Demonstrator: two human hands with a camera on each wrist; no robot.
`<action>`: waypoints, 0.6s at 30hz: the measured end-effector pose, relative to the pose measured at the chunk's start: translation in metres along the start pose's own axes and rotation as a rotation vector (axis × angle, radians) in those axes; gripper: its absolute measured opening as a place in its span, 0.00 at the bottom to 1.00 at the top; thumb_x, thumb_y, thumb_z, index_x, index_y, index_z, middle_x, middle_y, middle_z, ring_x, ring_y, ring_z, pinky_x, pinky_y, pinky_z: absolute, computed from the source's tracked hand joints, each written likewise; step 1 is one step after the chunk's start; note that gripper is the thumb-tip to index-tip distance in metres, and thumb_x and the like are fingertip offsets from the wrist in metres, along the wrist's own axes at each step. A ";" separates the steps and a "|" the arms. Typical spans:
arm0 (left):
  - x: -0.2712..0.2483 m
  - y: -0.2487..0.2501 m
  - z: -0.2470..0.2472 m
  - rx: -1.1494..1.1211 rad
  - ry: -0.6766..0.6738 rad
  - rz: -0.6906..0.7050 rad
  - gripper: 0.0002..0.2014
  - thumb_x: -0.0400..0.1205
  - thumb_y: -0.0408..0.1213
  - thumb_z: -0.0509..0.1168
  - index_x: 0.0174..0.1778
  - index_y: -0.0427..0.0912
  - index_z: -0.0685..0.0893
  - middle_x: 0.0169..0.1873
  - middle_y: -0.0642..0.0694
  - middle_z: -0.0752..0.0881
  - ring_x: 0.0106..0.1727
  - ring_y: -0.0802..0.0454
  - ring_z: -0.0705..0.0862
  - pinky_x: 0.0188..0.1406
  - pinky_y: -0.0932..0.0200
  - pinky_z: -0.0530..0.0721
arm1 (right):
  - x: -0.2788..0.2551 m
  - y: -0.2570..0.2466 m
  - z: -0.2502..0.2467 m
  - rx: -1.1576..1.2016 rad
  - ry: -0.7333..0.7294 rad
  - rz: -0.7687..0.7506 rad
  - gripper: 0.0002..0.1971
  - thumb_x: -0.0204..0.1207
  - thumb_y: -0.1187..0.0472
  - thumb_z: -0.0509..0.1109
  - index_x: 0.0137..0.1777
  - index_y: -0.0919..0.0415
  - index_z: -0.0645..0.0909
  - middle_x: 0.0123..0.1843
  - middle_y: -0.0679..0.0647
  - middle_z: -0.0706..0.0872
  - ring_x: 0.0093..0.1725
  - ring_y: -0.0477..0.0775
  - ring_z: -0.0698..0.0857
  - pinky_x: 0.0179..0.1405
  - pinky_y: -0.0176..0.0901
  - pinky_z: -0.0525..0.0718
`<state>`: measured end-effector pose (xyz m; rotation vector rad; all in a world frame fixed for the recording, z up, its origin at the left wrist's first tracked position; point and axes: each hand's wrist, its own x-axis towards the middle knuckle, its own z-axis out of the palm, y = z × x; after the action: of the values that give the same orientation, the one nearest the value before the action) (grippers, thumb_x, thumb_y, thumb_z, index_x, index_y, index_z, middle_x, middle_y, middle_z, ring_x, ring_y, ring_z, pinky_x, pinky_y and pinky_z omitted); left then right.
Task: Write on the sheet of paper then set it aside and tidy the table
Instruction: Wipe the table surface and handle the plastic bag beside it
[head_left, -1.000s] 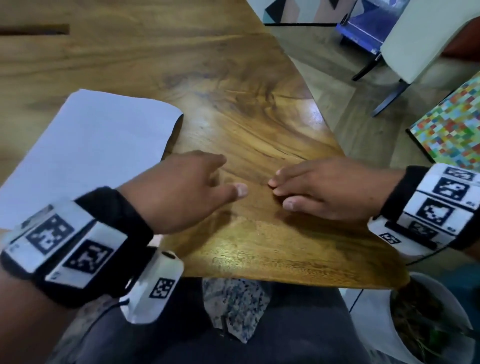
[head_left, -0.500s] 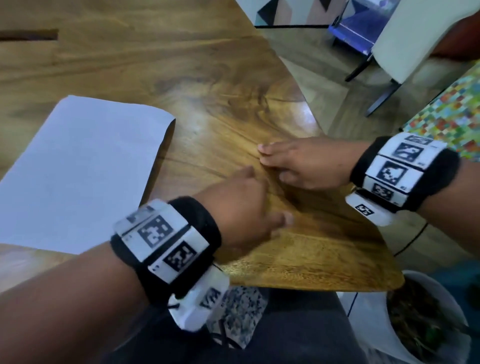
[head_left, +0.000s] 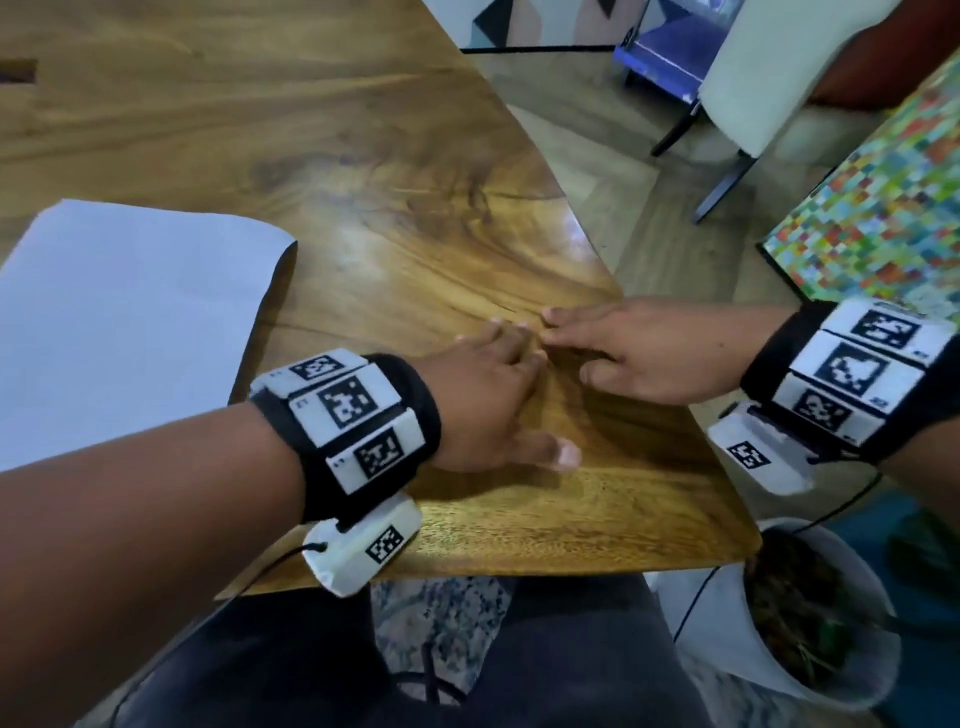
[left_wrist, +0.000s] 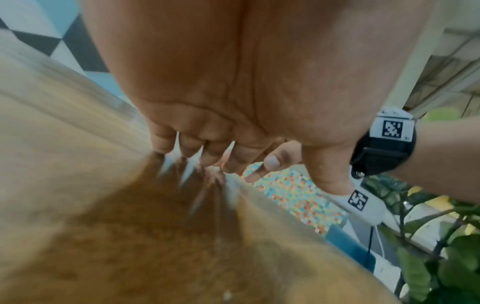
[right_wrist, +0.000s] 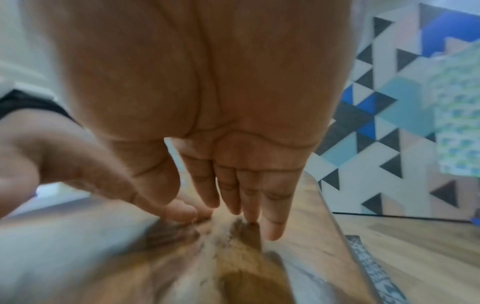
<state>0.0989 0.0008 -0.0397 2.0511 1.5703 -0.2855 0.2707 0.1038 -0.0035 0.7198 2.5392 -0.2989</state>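
A blank white sheet of paper (head_left: 124, 332) lies flat on the left part of the wooden table (head_left: 363, 156). Both hands lie palm down on the bare wood to the right of it, near the table's right corner. My left hand (head_left: 493, 379) has straight fingers touching the tabletop, thumb spread toward me. My right hand (head_left: 623, 353) reaches in from the right, its straight fingertips almost meeting those of the left. Neither hand holds anything. In the wrist views the left hand (left_wrist: 197, 156) and the right hand (right_wrist: 241, 205) press fingertips onto the wood. No pen is in view.
The table's front edge and rounded right corner (head_left: 727, 540) are close to the hands. A white pot with a plant (head_left: 810, 613) stands on the floor below that corner. A chair (head_left: 769, 78) and a multicoloured panel (head_left: 883, 208) stand beyond the table on the right.
My left hand has slid right and forward across the wood to meet the right hand's fingertips. The right hand has shifted slightly. The paper has stayed where it was.
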 end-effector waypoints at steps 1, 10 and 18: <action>-0.002 0.000 -0.003 -0.048 0.021 0.022 0.53 0.79 0.74 0.56 0.91 0.44 0.46 0.90 0.42 0.39 0.90 0.44 0.43 0.87 0.45 0.53 | -0.007 0.003 0.000 0.043 0.055 0.023 0.27 0.86 0.51 0.58 0.84 0.51 0.61 0.86 0.53 0.62 0.83 0.53 0.65 0.83 0.48 0.63; 0.011 -0.023 -0.018 0.155 -0.012 -0.105 0.59 0.71 0.81 0.51 0.91 0.47 0.44 0.90 0.43 0.38 0.90 0.41 0.42 0.87 0.35 0.55 | -0.043 0.000 0.034 0.066 -0.086 0.086 0.39 0.81 0.32 0.51 0.87 0.48 0.47 0.88 0.45 0.42 0.86 0.45 0.49 0.85 0.44 0.54; 0.024 -0.017 -0.035 0.073 0.221 0.040 0.39 0.81 0.69 0.58 0.83 0.47 0.71 0.81 0.43 0.73 0.77 0.44 0.75 0.72 0.46 0.77 | -0.002 0.039 0.029 0.110 0.130 0.183 0.38 0.83 0.35 0.52 0.87 0.53 0.48 0.89 0.50 0.45 0.87 0.49 0.49 0.85 0.48 0.51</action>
<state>0.0847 0.0429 -0.0265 2.2314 1.6666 -0.1049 0.3047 0.1261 -0.0303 1.0373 2.5693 -0.3412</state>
